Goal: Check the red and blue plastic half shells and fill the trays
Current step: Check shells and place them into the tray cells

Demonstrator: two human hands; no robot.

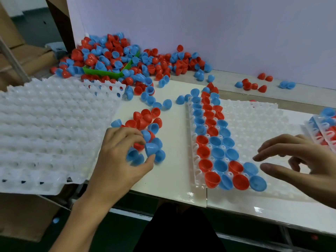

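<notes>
**Q:** What are your hands doing?

**A:** My left hand (125, 155) is down on the white table (174, 151), just left of centre. Thumb and forefinger pinch one blue half shell (151, 148), with the other fingers curled beside it. That shell sits at the near end of a small loose cluster of red and blue shells (145, 124) lying on the table right under my fingers. My right hand (298, 157) hovers over the tray I am filling (254, 124), fingers spread and relaxed, holding nothing.

**Q:** Where is that tray, and how full is it?

**A:** It is a white moulded tray, right of centre, running away from me. Its left columns hold shells, open side up: mostly blue in the outer column, red next to it, then more blue, and a few mixed ones at the near edge. The pockets under and beyond my right hand are bare.

**Q:** And the rest of the shells?

**A:** A big mixed heap (116, 57) lies at the back left against the pale wall (218, 24), spilling over a green bin (109, 71). A few strays (252, 85) lie at the back right.

**Q:** Anything else nearby?

**A:** A stack of unfilled white trays (51, 128) is on my far left, overhanging the table edge. At the right border, part of another tray with shells in it (325, 128) is visible.
</notes>
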